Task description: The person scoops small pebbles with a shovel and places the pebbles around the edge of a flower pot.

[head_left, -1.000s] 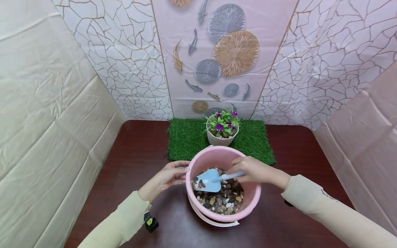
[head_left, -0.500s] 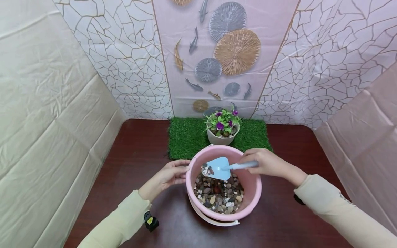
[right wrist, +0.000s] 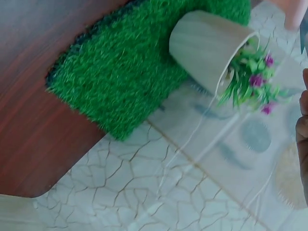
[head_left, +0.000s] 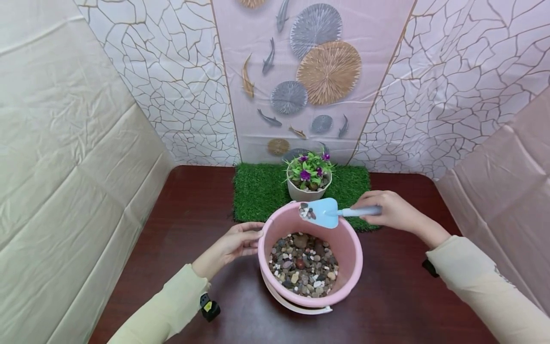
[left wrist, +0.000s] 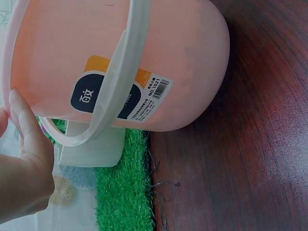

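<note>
A light blue trowel (head_left: 325, 213) carries several small stones (head_left: 307, 211) near its tip, above the far rim of a pink bucket (head_left: 354, 279). My right hand (head_left: 388, 210) grips its grey-blue handle. In the right wrist view only a strip of the right hand (right wrist: 302, 130) shows at the edge. Mixed pebbles (head_left: 302, 267) cover the bucket's bottom. At the bucket's left side, my left hand (head_left: 234, 242) touches the rim with fairly straight fingers. In the left wrist view, the left hand (left wrist: 29, 163) rests against the rim beside the white bucket handle (left wrist: 118, 77).
Behind the bucket, a white pot (head_left: 306, 194) of purple-flowered plants (head_left: 310, 171) stands on a green turf mat (head_left: 258, 191). The dark red-brown table (head_left: 193, 200) reaches a patterned backdrop (head_left: 193, 95). Beige cloth walls (head_left: 77, 167) flank both sides.
My right hand has lifted the trowel with its stones from low in the bucket, up and to the right, to the far rim. The left hand and bucket have stayed in place.
</note>
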### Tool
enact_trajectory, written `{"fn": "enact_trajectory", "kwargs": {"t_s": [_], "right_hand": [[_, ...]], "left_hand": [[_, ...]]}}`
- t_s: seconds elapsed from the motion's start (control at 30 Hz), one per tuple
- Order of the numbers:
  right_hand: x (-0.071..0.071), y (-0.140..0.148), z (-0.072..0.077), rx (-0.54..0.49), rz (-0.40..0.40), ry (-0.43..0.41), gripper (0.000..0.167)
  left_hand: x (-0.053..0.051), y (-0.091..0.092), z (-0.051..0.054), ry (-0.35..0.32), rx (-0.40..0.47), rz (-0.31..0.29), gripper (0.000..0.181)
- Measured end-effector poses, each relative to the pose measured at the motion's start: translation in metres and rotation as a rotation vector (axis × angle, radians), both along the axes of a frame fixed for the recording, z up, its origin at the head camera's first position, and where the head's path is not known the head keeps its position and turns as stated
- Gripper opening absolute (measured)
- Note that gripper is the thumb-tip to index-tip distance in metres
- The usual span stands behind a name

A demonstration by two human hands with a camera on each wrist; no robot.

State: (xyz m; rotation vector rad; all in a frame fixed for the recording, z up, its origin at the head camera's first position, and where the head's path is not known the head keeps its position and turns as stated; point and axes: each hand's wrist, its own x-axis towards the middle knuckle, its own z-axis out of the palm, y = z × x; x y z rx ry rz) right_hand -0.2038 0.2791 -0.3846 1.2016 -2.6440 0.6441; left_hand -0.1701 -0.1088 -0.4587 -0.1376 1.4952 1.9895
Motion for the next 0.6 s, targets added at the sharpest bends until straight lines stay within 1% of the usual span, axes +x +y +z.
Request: {"fn": "enact_trajectory", "kwargs": {"t_s": [0.07, 0.13, 0.27, 0.6], "right_hand": [[-0.002, 0.006, 0.002, -0.009, -0.027, -0.006, 0.028], [-0.004, 0.012, 0.003, -0.016, -0.047, 0.007, 0.029], [-0.010, 0.023, 0.005, -0.031, -0.067, 0.024, 0.029], [-0.024, 0.044, 0.003, -0.049, -0.129, -0.010, 0.029]], "left_hand": [[0.000, 0.000, 0.000, -0.001, -0.002, -0.002, 0.034], [0.000, 0.000, 0.000, -0.003, -0.002, -0.003, 0.033], [0.000, 0.000, 0.001, -0.005, -0.002, -0.007, 0.032], [0.000, 0.000, -0.001, 0.006, 0.006, -0.005, 0.029]]}}
